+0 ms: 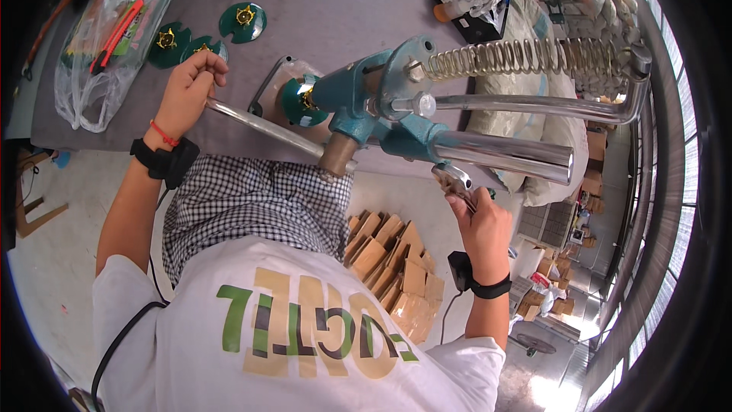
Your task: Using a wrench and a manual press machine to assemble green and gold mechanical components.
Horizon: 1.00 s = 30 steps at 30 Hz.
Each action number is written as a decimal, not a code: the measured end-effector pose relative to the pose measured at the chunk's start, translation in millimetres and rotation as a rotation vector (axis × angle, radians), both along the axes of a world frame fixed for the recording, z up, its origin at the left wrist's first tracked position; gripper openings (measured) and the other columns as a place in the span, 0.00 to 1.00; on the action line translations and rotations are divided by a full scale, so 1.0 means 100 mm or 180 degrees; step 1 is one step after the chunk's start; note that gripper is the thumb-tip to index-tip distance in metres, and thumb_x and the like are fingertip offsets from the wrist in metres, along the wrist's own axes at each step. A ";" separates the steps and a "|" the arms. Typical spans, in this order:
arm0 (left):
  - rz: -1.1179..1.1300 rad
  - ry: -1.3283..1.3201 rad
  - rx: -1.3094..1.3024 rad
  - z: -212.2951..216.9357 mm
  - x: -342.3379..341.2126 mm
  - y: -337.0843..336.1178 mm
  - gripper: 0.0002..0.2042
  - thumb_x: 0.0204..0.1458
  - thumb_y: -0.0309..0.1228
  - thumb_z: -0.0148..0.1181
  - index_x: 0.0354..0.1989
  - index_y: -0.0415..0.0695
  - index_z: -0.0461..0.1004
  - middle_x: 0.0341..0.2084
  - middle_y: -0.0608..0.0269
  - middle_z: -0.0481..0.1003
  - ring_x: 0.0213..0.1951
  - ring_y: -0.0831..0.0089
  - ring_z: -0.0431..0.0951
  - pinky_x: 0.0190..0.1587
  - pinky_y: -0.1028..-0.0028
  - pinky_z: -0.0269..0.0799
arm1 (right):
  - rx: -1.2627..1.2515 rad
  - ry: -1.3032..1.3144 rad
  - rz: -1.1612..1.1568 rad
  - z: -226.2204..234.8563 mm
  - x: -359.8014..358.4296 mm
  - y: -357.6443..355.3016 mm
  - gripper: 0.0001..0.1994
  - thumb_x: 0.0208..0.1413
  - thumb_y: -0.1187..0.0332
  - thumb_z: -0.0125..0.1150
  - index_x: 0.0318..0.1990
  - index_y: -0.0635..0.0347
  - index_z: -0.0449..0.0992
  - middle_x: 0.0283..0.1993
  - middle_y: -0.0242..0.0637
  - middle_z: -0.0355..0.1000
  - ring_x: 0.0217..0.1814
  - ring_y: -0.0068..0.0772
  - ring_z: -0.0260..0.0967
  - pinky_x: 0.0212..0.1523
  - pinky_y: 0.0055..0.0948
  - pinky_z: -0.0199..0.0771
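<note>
My left hand [195, 88] is closed, fingers curled together, beside the free end of a steel lever bar [267, 127]. Whatever its fingertips hold is hidden. Just beyond it lie dark green round discs with gold star-shaped metal pieces, among them a far disc [256, 24], a left disc [163, 55] and a partly covered disc [219, 50]. Another green disc [293, 104] sits under the ram of a teal hand press [351, 84]. My right hand [485, 229] is closed around a small shiny metal piece [456, 176], near the press's thick chrome post [511, 154].
A long coil spring [526, 57] and a bent steel rod [534, 105] reach right from the press. A plastic bag [122, 46] holding a red cutter [120, 34] lies left on the grey table [320, 0]. A black box [476, 19] stands far right; flattened cardboard [400, 267] is below.
</note>
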State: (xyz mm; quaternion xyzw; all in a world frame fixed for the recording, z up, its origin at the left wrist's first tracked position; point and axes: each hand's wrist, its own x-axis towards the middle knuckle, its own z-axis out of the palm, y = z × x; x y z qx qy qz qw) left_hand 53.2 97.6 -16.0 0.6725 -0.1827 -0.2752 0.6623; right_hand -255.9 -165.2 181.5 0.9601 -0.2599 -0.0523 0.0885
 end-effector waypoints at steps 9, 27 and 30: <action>0.0016 -0.0011 -0.0003 0.01 0.00 0.03 0.10 0.51 0.22 0.41 0.35 0.39 0.71 0.24 0.67 0.70 0.21 0.86 0.63 0.23 0.83 0.60 | 0.1599 -0.1171 -0.0366 -0.65 -0.09 0.02 0.15 0.55 0.58 0.59 0.35 0.63 0.74 0.23 0.46 0.71 0.24 0.49 0.69 0.27 0.34 0.68; -0.0029 -0.0007 -0.0005 0.06 -0.02 0.00 0.10 0.50 0.23 0.41 0.34 0.38 0.71 0.23 0.67 0.70 0.21 0.86 0.63 0.23 0.83 0.61 | 0.0785 -0.0223 0.0010 0.11 -0.11 0.12 0.08 0.54 0.69 0.57 0.31 0.63 0.67 0.20 0.43 0.68 0.19 0.49 0.66 0.20 0.38 0.64; -0.0027 0.0010 -0.0057 0.05 -0.03 0.01 0.10 0.50 0.23 0.41 0.34 0.38 0.70 0.23 0.67 0.70 0.21 0.86 0.63 0.23 0.83 0.61 | 0.0835 -0.0284 -0.0005 0.24 -0.06 0.17 0.07 0.55 0.70 0.56 0.31 0.63 0.66 0.20 0.43 0.68 0.19 0.49 0.65 0.20 0.39 0.62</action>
